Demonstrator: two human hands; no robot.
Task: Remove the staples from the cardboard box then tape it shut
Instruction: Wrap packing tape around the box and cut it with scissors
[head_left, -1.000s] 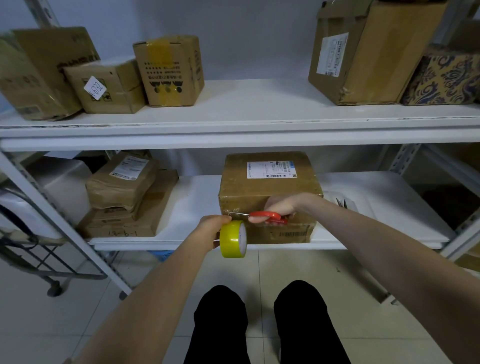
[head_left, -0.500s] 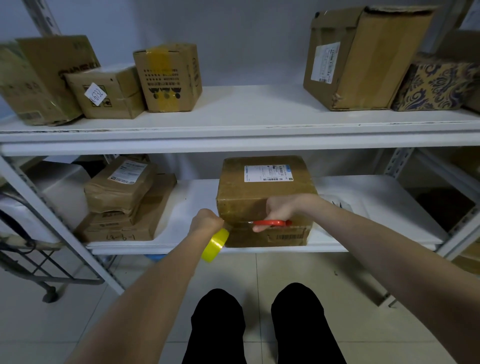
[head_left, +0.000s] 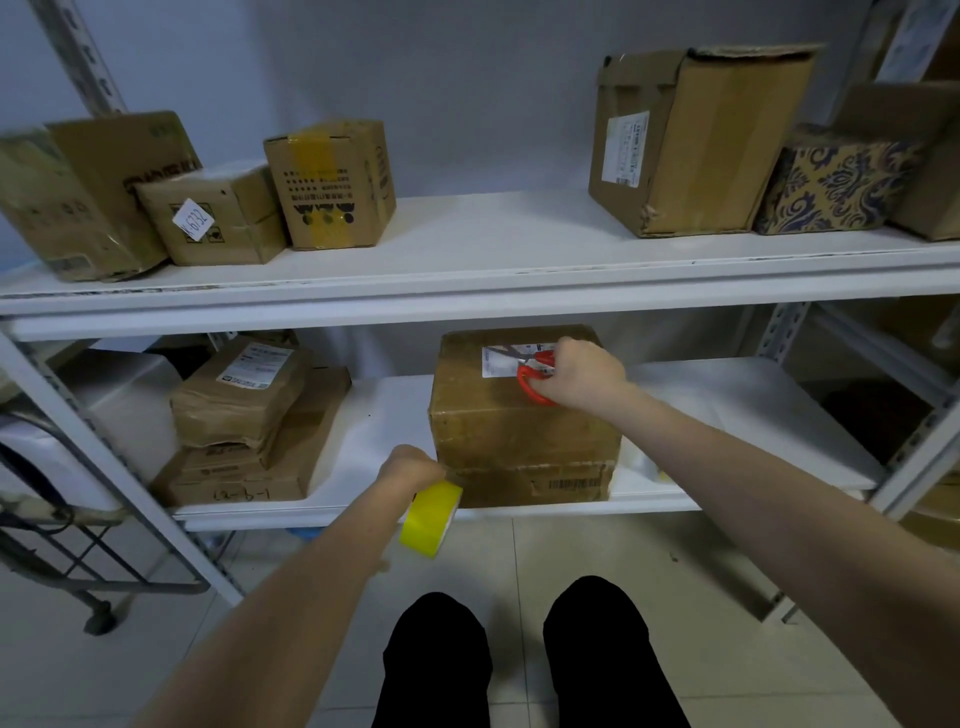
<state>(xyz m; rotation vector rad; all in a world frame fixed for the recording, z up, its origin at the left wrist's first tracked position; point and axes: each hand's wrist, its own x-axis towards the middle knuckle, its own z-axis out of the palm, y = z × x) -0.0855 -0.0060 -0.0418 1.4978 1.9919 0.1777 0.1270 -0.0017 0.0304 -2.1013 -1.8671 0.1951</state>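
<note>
A brown cardboard box (head_left: 519, 431) with a white label on top stands on the lower white shelf (head_left: 753, 415). My right hand (head_left: 587, 376) rests on the box's top and grips red-handled scissors (head_left: 535, 376), blades pointing left over the label. My left hand (head_left: 410, 467) is at the box's lower left corner, holding a roll of yellow tape (head_left: 431, 517) that hangs below the shelf edge.
A stack of brown parcels (head_left: 249, 426) lies left of the box on the same shelf. The upper shelf (head_left: 467, 280) carries several cardboard boxes and a patterned box (head_left: 836, 182). A metal cart (head_left: 67, 551) stands at the left. My black-clad legs (head_left: 519, 660) are below.
My right hand has lifted the scissors from the box's front face up onto its top by the label. My left hand with the tape roll stays at the front left corner.
</note>
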